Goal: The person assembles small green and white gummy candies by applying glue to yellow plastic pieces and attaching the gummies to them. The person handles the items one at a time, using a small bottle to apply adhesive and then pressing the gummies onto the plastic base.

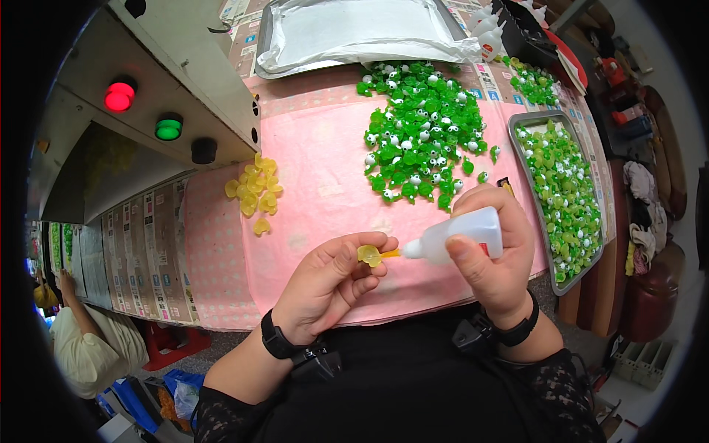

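Observation:
My left hand [332,280] pinches a small yellow plastic piece [369,255] between thumb and fingers, just above the pink mat [325,170]. My right hand [495,251] grips a white squeeze bottle [461,236] lying sideways, its yellow nozzle tip touching the yellow piece. A small heap of the same yellow pieces [255,190] lies on the mat to the upper left of my left hand. A big pile of green pieces with white eyes [421,136] covers the far middle of the mat.
A metal tray [519,159] on the right holds several green and yellow assembled pieces. A larger tray with a white sheet [354,33] lies at the back. A grey control box [177,81] with red, green and black buttons stands left. Another person [81,340] sits at lower left.

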Demonstrator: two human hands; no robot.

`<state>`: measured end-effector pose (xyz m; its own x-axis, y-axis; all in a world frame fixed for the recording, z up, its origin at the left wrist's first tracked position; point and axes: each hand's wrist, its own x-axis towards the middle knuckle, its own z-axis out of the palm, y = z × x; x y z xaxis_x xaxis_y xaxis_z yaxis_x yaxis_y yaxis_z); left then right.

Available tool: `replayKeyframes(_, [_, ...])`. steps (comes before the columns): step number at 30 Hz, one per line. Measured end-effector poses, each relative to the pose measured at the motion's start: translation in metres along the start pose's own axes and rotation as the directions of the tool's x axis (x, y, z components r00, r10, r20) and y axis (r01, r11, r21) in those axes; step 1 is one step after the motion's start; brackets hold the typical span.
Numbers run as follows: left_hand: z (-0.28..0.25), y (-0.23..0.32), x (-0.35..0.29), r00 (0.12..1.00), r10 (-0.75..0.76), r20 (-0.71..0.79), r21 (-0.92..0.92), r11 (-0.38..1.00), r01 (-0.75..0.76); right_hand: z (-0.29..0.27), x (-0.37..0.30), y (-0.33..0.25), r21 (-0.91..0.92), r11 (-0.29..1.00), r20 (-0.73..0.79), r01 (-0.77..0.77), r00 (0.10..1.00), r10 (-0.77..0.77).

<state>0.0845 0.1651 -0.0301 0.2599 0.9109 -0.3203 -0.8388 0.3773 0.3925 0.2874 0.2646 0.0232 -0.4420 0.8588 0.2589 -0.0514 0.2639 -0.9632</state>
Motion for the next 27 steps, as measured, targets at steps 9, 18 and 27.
replayKeyframes(9, [-0.006, 0.006, -0.003, 0.997, 0.078, -0.019, 0.029, 0.997, -0.077, -0.025, -0.017, 0.013, 0.228, 0.959, 0.133, -0.168, 0.981, 0.140])
replayKeyframes(18, [0.007, 0.019, 0.010, 0.991, 0.132, -0.038, 0.059, 0.990, -0.129, 0.003, -0.023, 0.022, -0.057, 0.997, 0.429, 0.055, 0.903, -0.026])
replayKeyframes(27, [0.002, 0.021, 0.009, 0.982, 0.159, -0.106, 0.059, 0.986, -0.153, -0.014, -0.011, 0.026, -0.139, 0.980, 0.486, 0.140, 0.872, -0.056])
